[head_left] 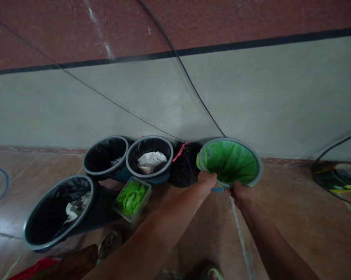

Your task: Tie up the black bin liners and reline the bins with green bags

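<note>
A round bin with a green liner (230,161) stands on the floor against the wall. My left hand (207,179) grips its near rim on the left side. My right hand (242,192) holds the near rim a little further right. Both arms reach forward and down from the bottom of the view. The bin's lower body is hidden behind my hands.
Three bins with black liners stand to the left: one (105,155), one holding white paper (150,157), and a larger one (57,212). A clear box of green bags (131,197) lies between them. A tied black bag (185,163) sits beside the green bin. Cables run along the wall.
</note>
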Motion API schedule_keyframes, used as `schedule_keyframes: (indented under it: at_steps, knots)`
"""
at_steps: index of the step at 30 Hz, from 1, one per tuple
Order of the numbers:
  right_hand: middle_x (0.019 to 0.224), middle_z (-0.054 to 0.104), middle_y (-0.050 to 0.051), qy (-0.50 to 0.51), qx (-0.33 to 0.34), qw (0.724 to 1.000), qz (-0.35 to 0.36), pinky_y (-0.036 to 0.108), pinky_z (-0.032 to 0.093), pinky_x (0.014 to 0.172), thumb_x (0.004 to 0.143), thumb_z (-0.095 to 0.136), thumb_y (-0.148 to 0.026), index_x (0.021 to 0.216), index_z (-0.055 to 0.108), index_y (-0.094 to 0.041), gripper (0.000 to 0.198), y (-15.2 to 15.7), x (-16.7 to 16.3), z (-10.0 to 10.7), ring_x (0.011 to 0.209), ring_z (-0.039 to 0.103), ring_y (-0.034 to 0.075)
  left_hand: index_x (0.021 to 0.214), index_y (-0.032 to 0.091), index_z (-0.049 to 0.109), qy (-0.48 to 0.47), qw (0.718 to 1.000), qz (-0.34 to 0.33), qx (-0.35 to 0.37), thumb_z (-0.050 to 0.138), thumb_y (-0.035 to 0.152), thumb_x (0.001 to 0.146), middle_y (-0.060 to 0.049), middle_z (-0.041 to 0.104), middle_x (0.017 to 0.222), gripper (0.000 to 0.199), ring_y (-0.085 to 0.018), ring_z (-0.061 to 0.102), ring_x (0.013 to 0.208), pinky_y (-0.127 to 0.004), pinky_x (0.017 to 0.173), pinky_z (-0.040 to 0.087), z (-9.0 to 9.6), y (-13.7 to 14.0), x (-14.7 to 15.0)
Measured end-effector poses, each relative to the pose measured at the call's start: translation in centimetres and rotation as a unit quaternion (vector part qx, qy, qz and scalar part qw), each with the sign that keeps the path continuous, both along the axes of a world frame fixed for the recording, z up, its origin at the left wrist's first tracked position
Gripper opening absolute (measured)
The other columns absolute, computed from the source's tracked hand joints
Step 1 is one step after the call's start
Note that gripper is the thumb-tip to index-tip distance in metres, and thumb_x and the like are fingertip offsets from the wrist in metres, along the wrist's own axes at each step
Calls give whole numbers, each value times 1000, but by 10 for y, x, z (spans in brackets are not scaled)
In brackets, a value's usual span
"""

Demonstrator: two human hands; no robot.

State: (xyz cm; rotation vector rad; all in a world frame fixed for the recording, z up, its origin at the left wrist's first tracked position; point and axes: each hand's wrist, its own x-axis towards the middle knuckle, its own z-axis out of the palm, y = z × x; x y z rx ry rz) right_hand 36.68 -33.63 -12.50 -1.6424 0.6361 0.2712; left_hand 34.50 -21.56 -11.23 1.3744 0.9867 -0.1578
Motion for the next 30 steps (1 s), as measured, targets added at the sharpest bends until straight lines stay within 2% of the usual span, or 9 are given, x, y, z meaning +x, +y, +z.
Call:
schedule_keyframes:
  at_steps: [3,7,11,14,18,22,26,28,30]
  knots:
    - [63,60,2,11,-28,1000,0,23,53,40,73,60,-19,86,62,-12,15,27,-11,11,50,63,16,110,6,70,15,998,-8,53,63,22,81,-15,74,104,33,-24,73,84,-24,58,58,5,20,-7]
    - [77,64,4,-4,21,1000,-2,26,57,45,75,56,-16,86,59,-14,12,41,-20,17,52,63,15,102,5,73,37,994,-22,102,60,25,84,-16,76,95,30,-25,74,79,-26,59,58,10,30,-18]
    - [92,64,8,15,30,999,-5,26,58,46,76,57,-14,87,57,-13,10,42,-10,18,51,63,12,105,7,71,-1,999,-15,45,62,32,84,-15,73,109,34,-23,73,82,-26,57,57,12,30,-19]
    - [89,65,7,26,43,999,2,27,59,47,79,57,-16,89,56,-13,11,39,-4,16,51,64,13,109,10,68,-34,999,-15,-10,62,43,85,-13,72,111,41,-22,71,83,-24,54,54,16,38,-28]
    - [71,66,2,37,106,993,27,27,59,51,85,59,-37,91,57,-16,21,29,-20,7,53,65,15,111,14,64,-43,998,20,-49,63,48,84,-11,70,111,44,-16,69,78,-20,55,50,26,68,-72]
    - [64,67,1,35,121,990,61,26,56,51,76,67,-52,88,58,-18,37,35,-65,-1,52,64,14,96,13,66,-55,989,122,-68,67,46,81,-10,69,104,36,-14,66,73,-23,62,51,29,111,-145]
    - [71,70,3,61,118,962,238,26,55,52,74,69,-52,88,62,-17,39,90,-105,8,58,66,16,99,13,63,-34,961,270,-45,64,47,84,-11,67,102,37,-14,66,73,-25,63,51,31,158,-202]
    - [72,70,3,33,86,949,301,25,54,51,76,67,-53,87,63,-18,37,133,-111,16,59,66,16,104,13,62,-25,942,332,-42,59,54,86,-11,67,101,44,-15,66,74,-25,62,51,32,184,-213]
    - [76,70,4,23,68,943,326,25,55,50,79,63,-53,92,62,-18,37,179,-109,23,60,67,16,106,14,62,-29,933,354,-52,55,59,86,-9,67,94,49,-16,65,71,-27,62,52,33,209,-211]
